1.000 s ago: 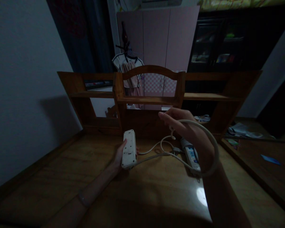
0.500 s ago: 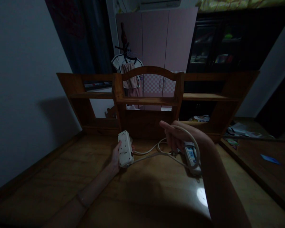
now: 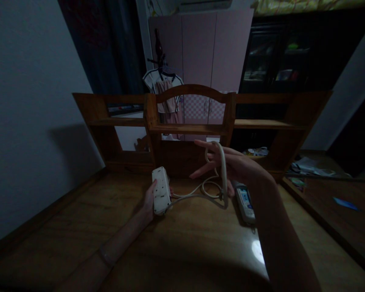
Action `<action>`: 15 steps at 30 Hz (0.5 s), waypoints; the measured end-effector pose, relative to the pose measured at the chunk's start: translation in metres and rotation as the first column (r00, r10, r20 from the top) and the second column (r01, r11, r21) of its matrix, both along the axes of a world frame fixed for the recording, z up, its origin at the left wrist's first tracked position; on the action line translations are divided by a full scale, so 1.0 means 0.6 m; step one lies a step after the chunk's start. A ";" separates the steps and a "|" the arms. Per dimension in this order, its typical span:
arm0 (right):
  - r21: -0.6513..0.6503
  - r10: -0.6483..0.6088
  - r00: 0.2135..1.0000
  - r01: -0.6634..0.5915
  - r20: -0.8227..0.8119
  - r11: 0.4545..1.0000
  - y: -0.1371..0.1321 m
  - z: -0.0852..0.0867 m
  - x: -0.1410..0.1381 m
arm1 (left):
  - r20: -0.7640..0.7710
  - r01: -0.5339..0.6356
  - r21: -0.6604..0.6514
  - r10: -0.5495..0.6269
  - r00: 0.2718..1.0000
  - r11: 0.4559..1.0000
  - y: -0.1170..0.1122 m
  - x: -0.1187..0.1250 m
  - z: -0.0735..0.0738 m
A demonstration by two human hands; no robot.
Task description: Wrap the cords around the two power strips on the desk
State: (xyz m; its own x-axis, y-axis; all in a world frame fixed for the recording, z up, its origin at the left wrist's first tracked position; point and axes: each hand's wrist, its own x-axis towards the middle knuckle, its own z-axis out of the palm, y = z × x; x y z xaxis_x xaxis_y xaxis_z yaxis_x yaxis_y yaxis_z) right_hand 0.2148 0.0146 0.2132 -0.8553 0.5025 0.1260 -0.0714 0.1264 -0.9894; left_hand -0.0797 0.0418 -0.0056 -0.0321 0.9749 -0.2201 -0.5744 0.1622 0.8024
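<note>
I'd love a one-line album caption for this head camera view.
In dim light, the left hand grips a white power strip, while a looped cord crosses the open, spread right hand.

"What've you got on the feed?"

"I'm seeing an off-white oblong plastic power strip, tilted, dotted broad face toward me."

"Anything attached?"

"Yep, a slim off-white round cable at its near end, in loose loops off right."

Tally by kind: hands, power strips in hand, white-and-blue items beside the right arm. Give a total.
Hands: 2, left hand and right hand
Power strip: 1, in the left hand
White-and-blue item: 1, on the wooden surface
Total: 4
</note>
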 end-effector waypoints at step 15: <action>0.372 -0.135 0.985 0.167 -0.110 0.913 -0.029 0.001 -0.043 | -0.035 0.042 0.131 -0.038 0.999 0.990 -0.017 0.024 0.015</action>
